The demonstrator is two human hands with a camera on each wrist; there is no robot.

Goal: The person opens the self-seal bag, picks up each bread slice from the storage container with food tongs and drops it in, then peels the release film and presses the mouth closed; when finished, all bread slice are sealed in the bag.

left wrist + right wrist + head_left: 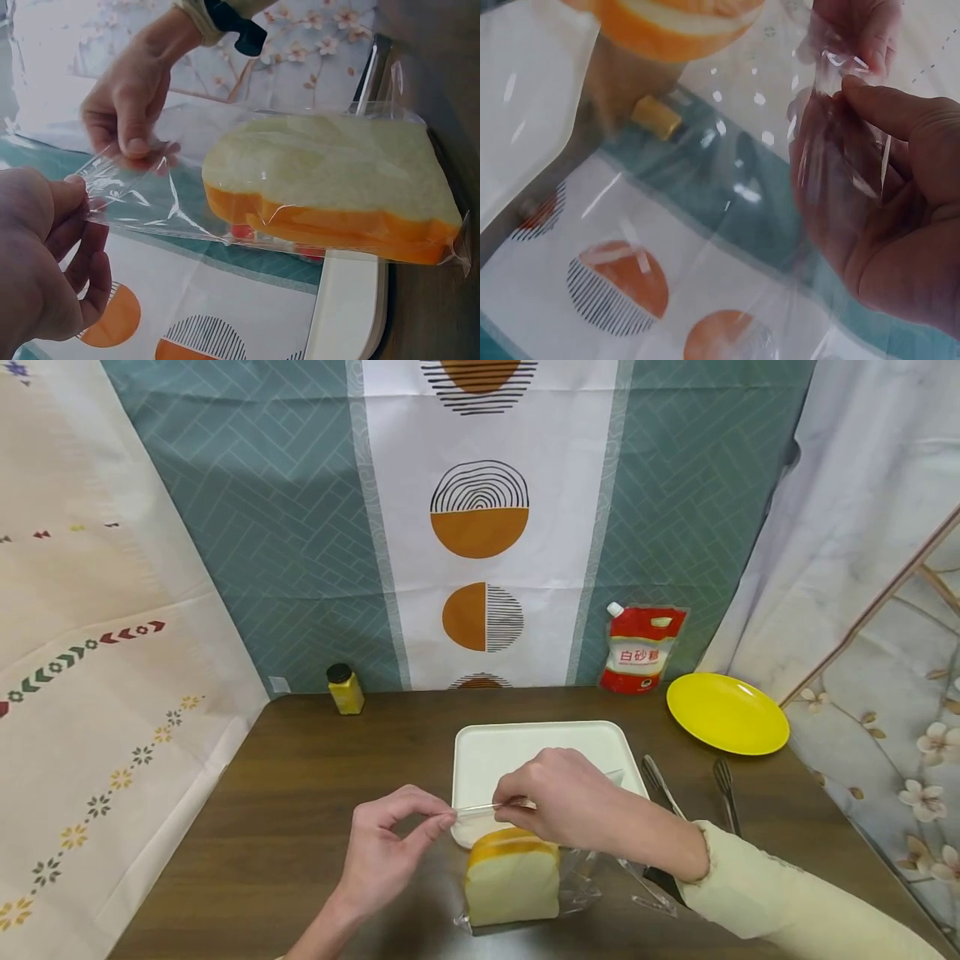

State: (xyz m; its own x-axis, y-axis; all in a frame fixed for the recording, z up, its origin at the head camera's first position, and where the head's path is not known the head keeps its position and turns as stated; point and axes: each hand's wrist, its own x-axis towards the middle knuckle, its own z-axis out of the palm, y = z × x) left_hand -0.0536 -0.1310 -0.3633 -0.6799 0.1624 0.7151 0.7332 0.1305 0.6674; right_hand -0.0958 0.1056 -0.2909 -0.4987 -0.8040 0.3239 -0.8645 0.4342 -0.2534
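A block of bread (513, 881) with an orange-brown crust stands inside a clear plastic bag (172, 199) near the table's front. My left hand (386, 843) pinches one corner of the bag's mouth between thumb and fingers. Gripping the other side of the mouth, my right hand (558, 797) is just above and right of the bread. The bag's edge stretches between both hands. In the left wrist view, the bread (330, 187) lies wholly within the film. Through the film, the right wrist view shows my right hand (900, 195) with thumb and fingers on the bunched plastic.
Behind the bread lies a white tray (487, 747). Tongs (663, 785) and a fork (726, 789) lie to its right. A yellow plate (727, 714) and a red sugar pouch (641, 650) are at back right. A yellow jar (346, 690) with a black lid stands at back left.
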